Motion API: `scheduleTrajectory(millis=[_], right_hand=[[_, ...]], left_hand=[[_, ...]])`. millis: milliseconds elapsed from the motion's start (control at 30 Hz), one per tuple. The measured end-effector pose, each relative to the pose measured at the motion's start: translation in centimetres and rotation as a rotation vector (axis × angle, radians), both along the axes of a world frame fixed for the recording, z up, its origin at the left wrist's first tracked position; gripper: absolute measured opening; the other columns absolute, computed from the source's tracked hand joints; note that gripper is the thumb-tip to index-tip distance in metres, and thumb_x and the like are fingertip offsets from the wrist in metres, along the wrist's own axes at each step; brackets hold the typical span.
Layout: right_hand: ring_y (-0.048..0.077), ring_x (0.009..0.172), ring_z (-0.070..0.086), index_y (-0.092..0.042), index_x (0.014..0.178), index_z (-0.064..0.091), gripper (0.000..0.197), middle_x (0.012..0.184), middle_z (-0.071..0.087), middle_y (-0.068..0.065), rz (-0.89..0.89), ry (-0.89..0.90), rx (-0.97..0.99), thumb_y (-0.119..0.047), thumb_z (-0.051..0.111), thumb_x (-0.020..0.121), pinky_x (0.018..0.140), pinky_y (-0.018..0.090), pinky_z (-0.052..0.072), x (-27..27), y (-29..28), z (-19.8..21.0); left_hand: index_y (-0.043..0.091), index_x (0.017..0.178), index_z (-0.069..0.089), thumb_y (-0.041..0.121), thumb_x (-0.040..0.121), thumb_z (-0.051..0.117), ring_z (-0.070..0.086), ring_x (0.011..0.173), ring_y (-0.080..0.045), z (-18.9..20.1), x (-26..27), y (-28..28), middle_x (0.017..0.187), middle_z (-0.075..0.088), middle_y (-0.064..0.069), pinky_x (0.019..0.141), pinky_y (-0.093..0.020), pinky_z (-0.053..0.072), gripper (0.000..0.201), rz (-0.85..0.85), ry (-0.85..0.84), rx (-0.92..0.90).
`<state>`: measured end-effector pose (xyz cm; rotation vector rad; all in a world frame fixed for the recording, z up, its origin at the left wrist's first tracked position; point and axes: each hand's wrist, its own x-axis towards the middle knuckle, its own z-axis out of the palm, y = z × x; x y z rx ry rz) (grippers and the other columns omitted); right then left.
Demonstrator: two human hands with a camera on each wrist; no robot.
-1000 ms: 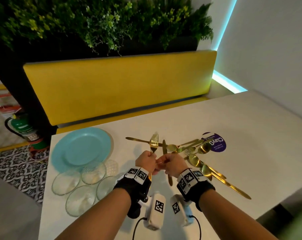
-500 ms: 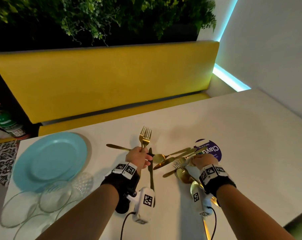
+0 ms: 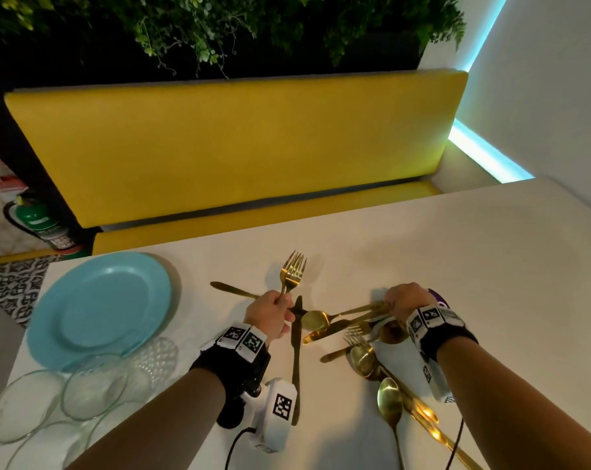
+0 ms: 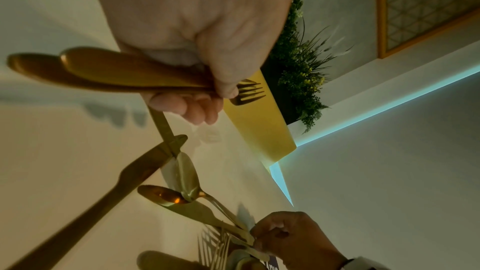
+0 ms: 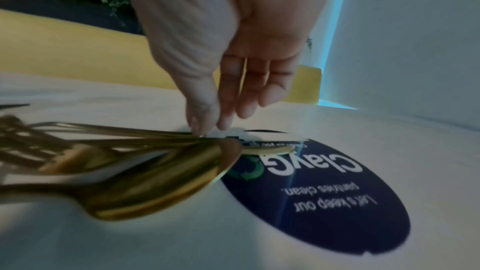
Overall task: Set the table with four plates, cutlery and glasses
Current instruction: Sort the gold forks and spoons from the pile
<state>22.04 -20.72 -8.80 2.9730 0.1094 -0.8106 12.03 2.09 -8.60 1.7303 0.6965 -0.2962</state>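
Gold forks (image 3: 291, 276) in left hand (image 3: 270, 313)

A round dark-blue sticker (image 5: 319, 192) is lying on the white worktop (image 5: 182, 243), showing large white letters "ClayG", partly covered by gold cutlery, and smaller lines reading "Let's keep our pantries clean." Other small print is staying unreadable.

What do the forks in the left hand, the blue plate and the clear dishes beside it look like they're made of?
Forks gripped by the left hand: likely gold-finished metal, judging by the bright mirror glints. Blue plate: opaque with a soft sheen, ceramic or melamine; cannot tell which. Clear dishes: transparent, probably glass, possibly clear plastic.
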Motion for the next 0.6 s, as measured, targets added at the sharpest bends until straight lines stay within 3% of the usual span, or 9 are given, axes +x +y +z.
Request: scheduleTrajectory(millis=[100,333,600], right_hand=[[0.021,0.102,0.062,-0.013,0.106,0.067,0.024,0.111,0.065,0.004,0.16,0.069,-0.078,-0.022,0.05,0.091,0.08,0.026,0.048,0.3,0.6,-0.1],[0.024,0.107,0.062,-0.011,0.108,0.068,0.025,0.115,0.065,0.007,0.426,0.121,-0.204,-0.02,0.051,0.091,0.088,0.031,0.051,1.1,1.0,-0.6],[0.019,0.105,0.059,-0.018,0.107,0.065,0.022,0.116,0.063,0.003,0.445,0.108,-0.177,-0.026,0.05,0.093,0.088,0.027,0.048,1.0,0.4,-1.2]], left_hand=[[0.015,0.1,0.056,0.033,0.099,0.04,0.053,0.064,-0.01,-0.2,0.0,0.0,0.078,0.06,0.001,0.056,-0.016,0.044,0.024,-0.018,0.014,0.053],[0.014,0.1,0.054,0.031,0.099,0.04,0.053,0.064,-0.01,-0.4,0.3,-0.2,0.077,0.059,0.002,0.055,-0.016,0.043,0.022,-0.006,0.029,0.048],[0.011,0.103,0.054,0.023,0.099,0.042,0.057,0.064,-0.01,-0.2,0.4,-0.1,0.078,0.061,0.0,0.056,-0.016,0.048,0.017,0.019,0.029,0.012]])
